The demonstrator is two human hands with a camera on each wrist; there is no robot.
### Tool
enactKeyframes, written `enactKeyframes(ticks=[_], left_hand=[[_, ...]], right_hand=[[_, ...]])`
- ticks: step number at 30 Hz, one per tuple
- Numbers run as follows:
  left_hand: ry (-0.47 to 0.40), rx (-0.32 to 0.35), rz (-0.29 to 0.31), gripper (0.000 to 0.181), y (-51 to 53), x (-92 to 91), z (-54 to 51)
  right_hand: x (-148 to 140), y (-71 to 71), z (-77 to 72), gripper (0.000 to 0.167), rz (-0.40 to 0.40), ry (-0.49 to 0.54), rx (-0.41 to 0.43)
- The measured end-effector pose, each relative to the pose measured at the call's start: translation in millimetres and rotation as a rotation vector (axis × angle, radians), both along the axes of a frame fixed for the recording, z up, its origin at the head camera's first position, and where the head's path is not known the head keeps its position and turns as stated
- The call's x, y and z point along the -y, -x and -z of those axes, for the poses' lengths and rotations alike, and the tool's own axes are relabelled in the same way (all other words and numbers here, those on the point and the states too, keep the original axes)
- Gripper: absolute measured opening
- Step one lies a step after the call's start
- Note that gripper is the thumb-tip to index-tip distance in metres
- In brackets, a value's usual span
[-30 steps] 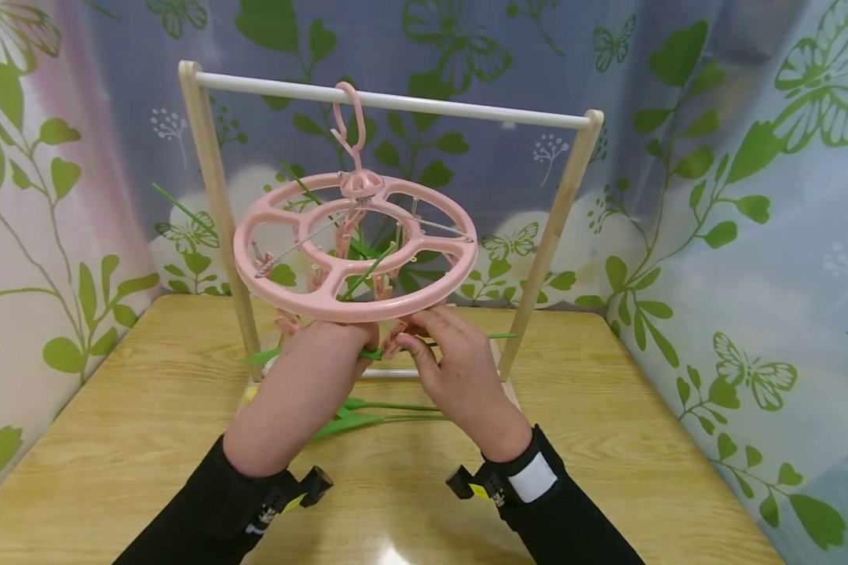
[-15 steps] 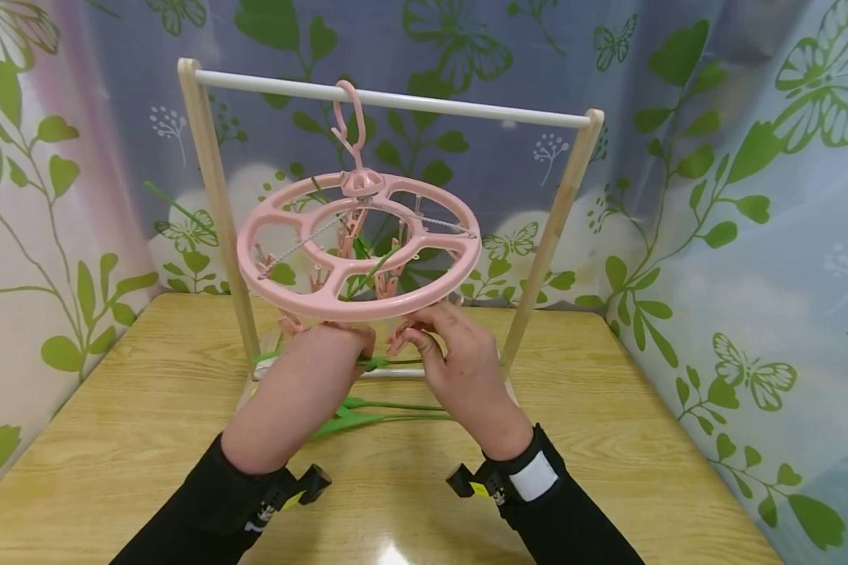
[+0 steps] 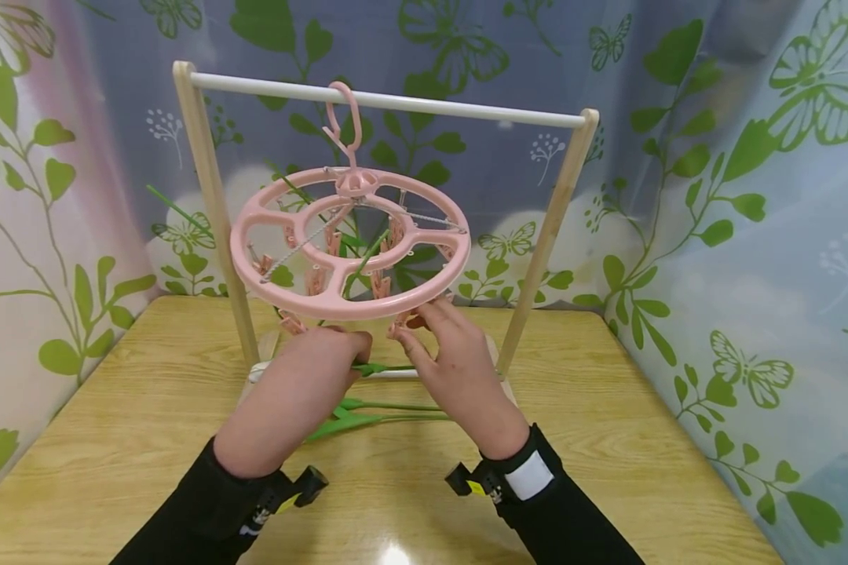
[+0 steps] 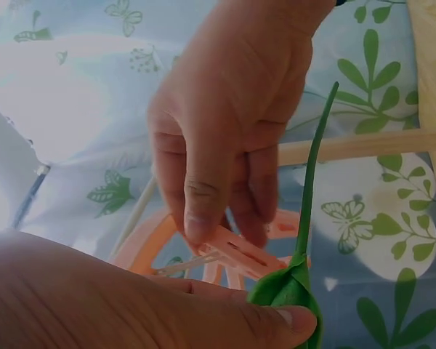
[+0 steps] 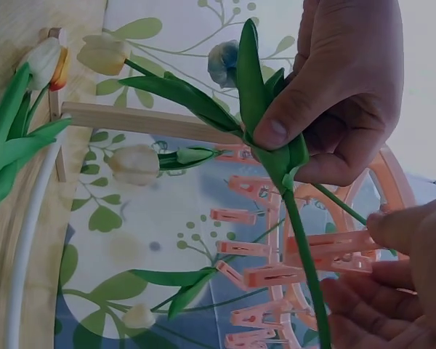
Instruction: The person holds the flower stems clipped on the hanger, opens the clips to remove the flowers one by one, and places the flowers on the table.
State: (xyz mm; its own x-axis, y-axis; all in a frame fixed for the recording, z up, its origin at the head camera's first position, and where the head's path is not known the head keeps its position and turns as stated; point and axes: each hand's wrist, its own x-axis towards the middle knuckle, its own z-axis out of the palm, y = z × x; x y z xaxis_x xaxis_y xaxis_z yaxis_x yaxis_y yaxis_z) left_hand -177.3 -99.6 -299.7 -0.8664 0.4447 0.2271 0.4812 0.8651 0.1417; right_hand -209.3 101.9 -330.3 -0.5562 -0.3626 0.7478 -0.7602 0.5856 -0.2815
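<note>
A pink round clip hanger (image 3: pixel 346 308) hangs by its hook from the white bar. Under its front rim the left hand (image 3: pixel 300 384) pinches a green-leaved flower stem (image 5: pixel 296 233) at its leaves, as the right wrist view shows. To its right, the right hand (image 3: pixel 462 369) pinches a pink clothespin (image 5: pixel 330 246) between thumb and fingers. In the left wrist view the clothespin (image 4: pixel 241 251) lies close behind the leaves (image 4: pixel 283 287); whether they touch I cannot tell. The stem crosses in front of the clothespin in the right wrist view.
Other pink clips (image 5: pixel 243 249) hang from the ring, with several flowers (image 5: pixel 134 165) among them. The wooden stand (image 3: pixel 554 227) rises on both sides. More green-leaved flowers (image 3: pixel 346 424) lie on the table (image 3: pixel 608 439) under the hanger. A patterned curtain (image 3: pixel 721 259) surrounds the table.
The hanger has turned a little, its clips shifting. The stem has dropped slightly away from the clothespin in the right hand. Both hands keep their holds, with only small shifts.
</note>
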Motion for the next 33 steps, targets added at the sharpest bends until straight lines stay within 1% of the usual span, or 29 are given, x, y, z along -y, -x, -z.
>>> enactKeyframes(ticks=[3,5,8,10,14,16,17,18,21,25,27,30,33], left_hand=[[-0.025,0.013,0.008,0.01,-0.9,1.8,-2.3],[-0.043,-0.021,0.019,0.012,-1.2,3.8,-3.2],[-0.056,-0.078,0.014,0.013,-2.8,8.1,-5.7],[-0.065,-0.101,0.016,0.014,-4.1,11.7,-9.3],[-0.087,-0.1,0.019,0.013,-5.9,17.8,-16.3],[-0.082,-0.113,0.01,0.012,-6.7,19.4,-17.9],[-0.078,-0.116,0.001,0.012,-7.5,19.8,-18.9],[-0.072,-0.123,-0.008,0.011,-8.4,20.1,-19.4],[-0.054,-0.142,-0.024,0.012,-9.7,20.4,-21.5],[-0.058,-0.155,-0.029,0.012,-9.3,19.7,-21.9],[-0.066,-0.16,-0.032,0.012,-8.7,19.7,-21.2],[-0.068,-0.173,-0.046,0.012,-7.6,20.6,-19.9],[-0.073,-0.183,-0.059,0.013,-7.2,21.1,-18.6]], right_hand=[[-1.7,-0.4,0.2,0.048,0.026,-0.008,0.031],[-3.2,-1.7,-1.5,0.049,0.034,-0.004,0.053],[-6.3,-4.9,-6.6,0.049,0.045,-0.005,0.093],[-9.2,-6.8,-10.7,0.046,0.066,-0.045,0.128],[-15.4,-9.2,-15.7,0.034,0.11,-0.164,0.224],[-17.1,-10.2,-16.6,0.026,0.1,-0.198,0.245],[-17.6,-10.6,-16.7,0.022,0.086,-0.197,0.249],[-17.8,-11.1,-17.0,0.019,0.067,-0.192,0.244],[-17.4,-12.5,-16.9,0.012,0.039,-0.182,0.186],[-14.9,-14.3,-15.3,0.009,0.061,-0.186,0.089],[-13.3,-14.6,-13.8,0.008,0.074,-0.189,0.056],[-10.8,-13.8,-11.4,0.007,0.082,-0.191,0.026],[-8.5,-12.5,-9.0,0.007,0.08,-0.185,0.018]])
